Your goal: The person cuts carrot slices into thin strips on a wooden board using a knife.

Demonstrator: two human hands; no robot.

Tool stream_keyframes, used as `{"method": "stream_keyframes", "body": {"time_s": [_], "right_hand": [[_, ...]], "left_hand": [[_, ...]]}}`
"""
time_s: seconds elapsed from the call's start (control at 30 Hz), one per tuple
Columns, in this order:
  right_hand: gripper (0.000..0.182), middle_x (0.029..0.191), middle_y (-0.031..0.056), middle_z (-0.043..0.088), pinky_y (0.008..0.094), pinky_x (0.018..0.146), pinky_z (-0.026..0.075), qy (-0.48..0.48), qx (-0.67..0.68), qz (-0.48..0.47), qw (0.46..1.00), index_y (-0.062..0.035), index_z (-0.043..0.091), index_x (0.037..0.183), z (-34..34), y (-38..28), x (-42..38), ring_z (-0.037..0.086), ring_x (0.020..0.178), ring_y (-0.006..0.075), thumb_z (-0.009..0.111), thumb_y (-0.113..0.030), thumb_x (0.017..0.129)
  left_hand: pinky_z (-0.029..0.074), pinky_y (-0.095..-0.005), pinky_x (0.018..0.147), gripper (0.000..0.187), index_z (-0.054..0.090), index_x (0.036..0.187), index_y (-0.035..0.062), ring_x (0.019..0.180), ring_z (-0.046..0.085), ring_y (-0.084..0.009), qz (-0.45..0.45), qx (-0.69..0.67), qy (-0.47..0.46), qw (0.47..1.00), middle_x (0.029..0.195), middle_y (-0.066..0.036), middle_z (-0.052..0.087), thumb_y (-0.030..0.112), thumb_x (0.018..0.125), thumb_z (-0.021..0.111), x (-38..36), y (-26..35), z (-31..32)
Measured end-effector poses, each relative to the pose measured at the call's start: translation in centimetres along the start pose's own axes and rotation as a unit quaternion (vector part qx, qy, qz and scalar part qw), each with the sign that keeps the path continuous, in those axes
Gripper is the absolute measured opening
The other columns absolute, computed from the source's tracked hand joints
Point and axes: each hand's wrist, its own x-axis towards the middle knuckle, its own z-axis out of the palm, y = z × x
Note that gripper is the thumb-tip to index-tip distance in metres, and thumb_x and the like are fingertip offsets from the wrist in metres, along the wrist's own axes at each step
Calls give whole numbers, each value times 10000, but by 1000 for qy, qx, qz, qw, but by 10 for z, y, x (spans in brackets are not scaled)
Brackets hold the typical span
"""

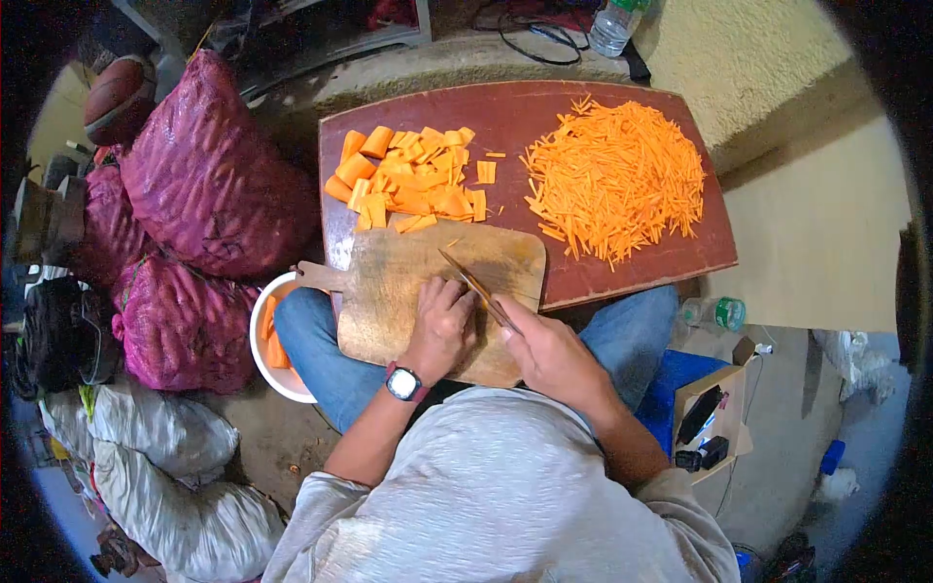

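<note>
My right hand (552,352) grips a knife (473,283) by its handle, the blade slanting up and left over the wooden cutting board (384,291). Beside the blade, my left hand (444,321) rests on the board with its fingers curled down; whatever lies under them is hidden. A dark red watch is on that wrist. Beyond the board, cut carrot pieces (403,180) lie in a loose pile on the red tabletop (510,126). To their right rises a large heap of shredded carrot (617,180).
Left of my knee stands a white tub (264,355) with carrot inside. Bulging pink mesh sacks (199,175) and white sacks (185,510) crowd the left side. On the right are an open box (714,418) and a plastic bottle (714,313) on the floor.
</note>
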Motion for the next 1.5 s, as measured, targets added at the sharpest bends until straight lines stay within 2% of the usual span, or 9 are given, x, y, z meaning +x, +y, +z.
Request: {"method": "stream_keyframes", "body": {"time_s": [0.47,0.73,1.07,1.17,1.27,1.37,1.43,1.47,1.5], "right_hand": [[494,1248,369,697,528,945,565,-17,-19,37,999,5,503,1573,3,-6,8,688,1168,533,562,-117,1099],[469,1153,353,719,495,910,574,19,5,-24,1000,-7,519,1562,11,5,8,725,1102,515,559,-101,1105],[466,1130,354,716,473,880,584,2,12,4,1000,36,520,1547,8,-6,11,750,1060,492,574,-113,1109],[471,1104,352,714,452,854,584,22,17,-54,998,34,518,1550,10,-1,12,757,1005,482,580,-99,1103],[466,1091,341,715,433,847,583,12,4,-14,1000,36,526,1544,12,0,11,755,950,454,583,-79,1096],[467,1052,309,710,395,816,576,26,20,-50,998,35,535,1543,9,5,19,746,858,357,587,-66,1091],[462,1016,248,732,372,787,567,52,65,-50,995,34,544,1546,5,8,17,714,818,234,580,-75,1098],[462,1016,248,732,372,787,567,52,66,-50,995,34,544,1546,4,11,14,714,818,234,580,-75,1098],[457,1089,277,737,406,858,574,55,86,-49,994,33,540,1543,2,14,11,745,939,318,577,-108,1110]], "left_hand": [[452,-496,876,329,740,1008,-12,987,574,-374,-16,8,13,1000,1024,-161,622,37,684,773,-4,1,3],[445,-471,860,224,740,956,1,957,579,-358,-14,-2,35,999,971,-146,613,32,738,784,0,1,3],[451,-484,866,185,743,952,-16,955,583,-363,-21,-10,21,1000,973,-153,613,30,775,773,-2,1,2],[458,-484,869,187,748,950,-16,954,586,-361,-13,0,48,999,981,-155,620,32,771,775,-2,1,2],[469,-480,881,196,755,963,-21,974,595,-363,-31,1,27,999,1010,-157,642,35,777,775,-3,0,3],[491,-488,870,141,751,935,-20,958,627,-383,-48,-3,18,999,975,-163,661,10,800,781,-2,1,1],[507,-475,849,118,762,928,-18,932,642,-377,-55,-25,46,997,949,-163,667,8,816,790,-2,-1,2],[522,-462,829,95,774,921,-17,906,658,-370,-67,-48,75,994,922,-163,673,7,832,800,-3,-2,2],[522,-462,829,95,774,921,-17,906,658,-370,-68,-48,74,994,922,-163,673,7,832,800,-4,-3,0]]}}
